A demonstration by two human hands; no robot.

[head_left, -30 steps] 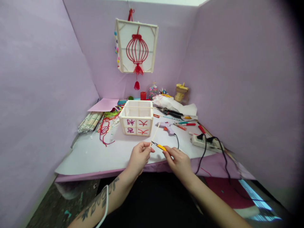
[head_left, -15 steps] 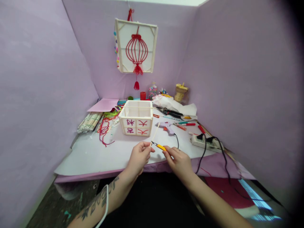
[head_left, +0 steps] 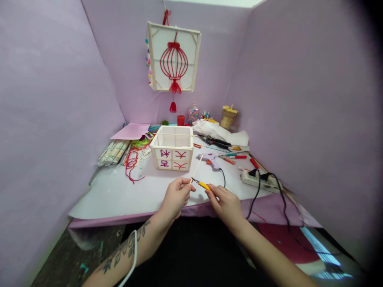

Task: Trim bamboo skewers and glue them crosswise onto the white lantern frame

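Observation:
My left hand (head_left: 178,195) pinches the near end of a thin wooden stick (head_left: 198,166), which slants up and away to the right. In my right hand (head_left: 224,201) is a yellow-handled craft knife (head_left: 204,185), its dark blade pointing left at the stick just beyond my left fingertips. The blade meets or nearly meets the stick; I cannot tell if it cuts in. Behind my hands stands a white box frame (head_left: 171,158) with red and purple characters on its front panels. Another thin stick (head_left: 175,134) lies across its open top.
A lilac glue gun (head_left: 210,160) lies right of the box, with pliers (head_left: 215,142) behind it. A power strip (head_left: 260,180) with black cords sits at the right edge. Bundled sticks (head_left: 113,152) and red yarn (head_left: 131,165) lie left. A finished lantern (head_left: 174,57) hangs above.
Both hands keep the same hold on the stick and the knife. The whole view has shifted very slightly; the blade stays at almost the same place on the stick.

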